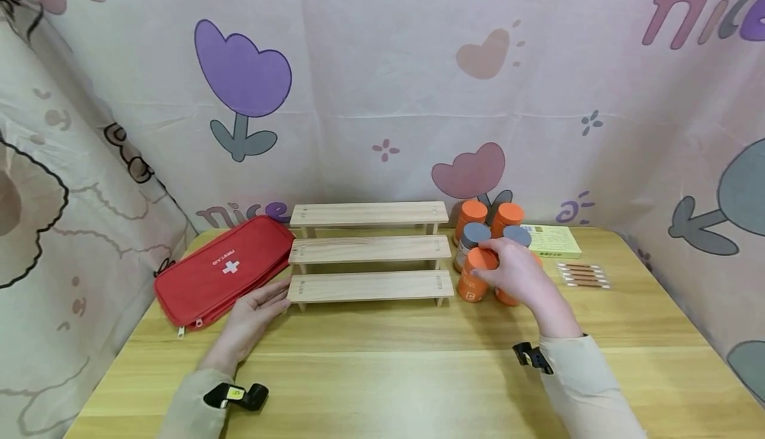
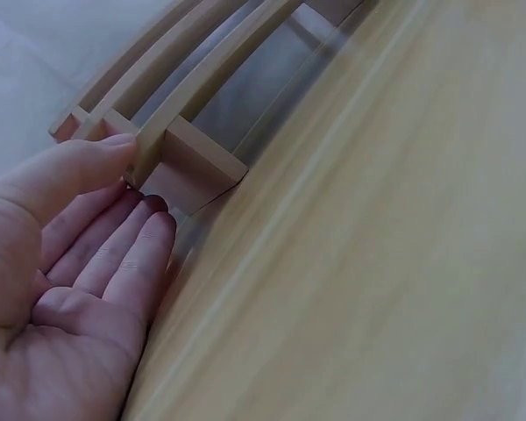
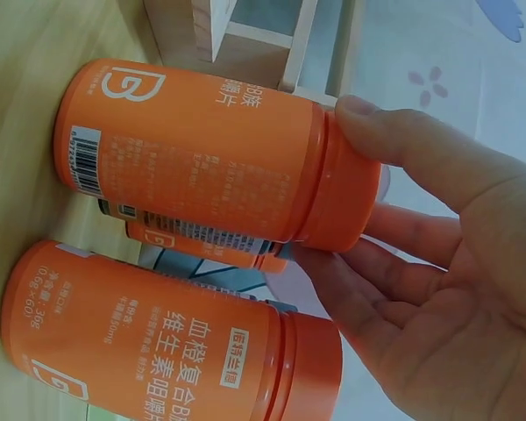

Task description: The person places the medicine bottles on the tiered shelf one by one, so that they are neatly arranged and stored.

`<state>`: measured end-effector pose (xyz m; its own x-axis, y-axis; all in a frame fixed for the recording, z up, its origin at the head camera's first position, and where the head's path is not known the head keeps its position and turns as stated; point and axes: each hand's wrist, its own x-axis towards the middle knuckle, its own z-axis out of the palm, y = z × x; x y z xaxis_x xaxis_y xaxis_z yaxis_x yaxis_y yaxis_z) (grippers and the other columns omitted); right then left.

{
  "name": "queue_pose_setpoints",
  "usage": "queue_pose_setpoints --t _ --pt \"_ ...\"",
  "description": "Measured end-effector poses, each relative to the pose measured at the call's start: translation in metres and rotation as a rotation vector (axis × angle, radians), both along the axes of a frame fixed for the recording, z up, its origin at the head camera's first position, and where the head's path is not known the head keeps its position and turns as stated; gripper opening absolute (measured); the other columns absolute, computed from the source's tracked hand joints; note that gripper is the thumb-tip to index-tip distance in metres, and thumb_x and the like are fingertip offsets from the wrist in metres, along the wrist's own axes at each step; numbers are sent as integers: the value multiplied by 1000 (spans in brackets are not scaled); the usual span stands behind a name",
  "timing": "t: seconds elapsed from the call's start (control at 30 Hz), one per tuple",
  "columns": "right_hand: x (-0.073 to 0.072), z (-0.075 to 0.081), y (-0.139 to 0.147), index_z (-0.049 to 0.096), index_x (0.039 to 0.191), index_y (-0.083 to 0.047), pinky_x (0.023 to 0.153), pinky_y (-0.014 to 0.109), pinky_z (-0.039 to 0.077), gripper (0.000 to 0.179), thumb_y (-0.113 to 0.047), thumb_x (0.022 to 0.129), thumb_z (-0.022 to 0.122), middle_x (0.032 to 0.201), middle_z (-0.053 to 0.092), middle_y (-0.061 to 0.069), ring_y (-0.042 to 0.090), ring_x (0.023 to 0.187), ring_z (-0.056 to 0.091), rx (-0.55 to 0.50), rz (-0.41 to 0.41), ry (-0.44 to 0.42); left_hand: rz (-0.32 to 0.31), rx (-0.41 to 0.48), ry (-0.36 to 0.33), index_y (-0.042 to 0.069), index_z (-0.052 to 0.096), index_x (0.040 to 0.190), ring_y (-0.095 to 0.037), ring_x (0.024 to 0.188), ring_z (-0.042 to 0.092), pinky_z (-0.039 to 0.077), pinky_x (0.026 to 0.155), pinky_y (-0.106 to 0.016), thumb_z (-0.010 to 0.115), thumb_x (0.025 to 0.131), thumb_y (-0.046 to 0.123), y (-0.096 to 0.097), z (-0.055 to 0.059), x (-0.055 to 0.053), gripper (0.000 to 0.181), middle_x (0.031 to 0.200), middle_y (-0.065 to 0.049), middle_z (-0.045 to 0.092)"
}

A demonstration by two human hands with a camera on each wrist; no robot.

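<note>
My right hand [image 1: 518, 271] pinches the orange cap of an upright orange supplement bottle [image 1: 472, 286], thumb on one side and fingers on the other. Close beside it in the right wrist view stands a second orange bottle [image 3: 158, 342]. Grey-capped bottles [image 1: 476, 234] and more orange ones [image 1: 472, 213] are grouped behind, partly hidden. At the left end of a three-tier wooden step rack [image 1: 370, 286], my left hand [image 1: 254, 316] has its fingers loosely extended. Its thumb touches the front board's corner in the left wrist view, with the other fingertips lower, beside the rack's leg.
A red first-aid pouch [image 1: 230, 269] with a white cross lies left of the rack. Back right lies a yellow-green box [image 1: 552, 241], with a clear pack of swabs [image 1: 584, 275] in front of it. Printed cloth [image 1: 370, 80] hangs behind the wooden table [image 1: 382, 372].
</note>
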<state>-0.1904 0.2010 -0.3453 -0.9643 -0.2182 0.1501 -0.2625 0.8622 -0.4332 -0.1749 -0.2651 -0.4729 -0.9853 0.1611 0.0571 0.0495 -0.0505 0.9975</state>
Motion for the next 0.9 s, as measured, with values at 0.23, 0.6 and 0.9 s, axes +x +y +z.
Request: queue_pose_setpoints --t 0.23,0.6,0.9 --pt "9 14 -1 62 118 7 77 46 49 49 -17 78 77 109 62 20 32 93 55 -21 -15 22 9 19 0 -12 40 138 -7 114 56 48 91 -23 62 92 4 2 1 -2 53 135 -15 51" --pt "14 50 -18 62 124 -1 74 40 46 50 -20 81 77 113 61 13 25 92 54 -153 50 194 12 50 2 -14 38 138 -6 113 56 48 90 -23 61 92 2 -1 2 0 54 127 -1 58" --pt "1 72 -53 65 122 -14 81 36 49 49 -32 79 79 119 60 -2 16 99 57 -379 135 156 28 35 -33 -12 40 139 -5 112 56 48 90 -22 63 92 4 0 1 0 55 130 -5 56"
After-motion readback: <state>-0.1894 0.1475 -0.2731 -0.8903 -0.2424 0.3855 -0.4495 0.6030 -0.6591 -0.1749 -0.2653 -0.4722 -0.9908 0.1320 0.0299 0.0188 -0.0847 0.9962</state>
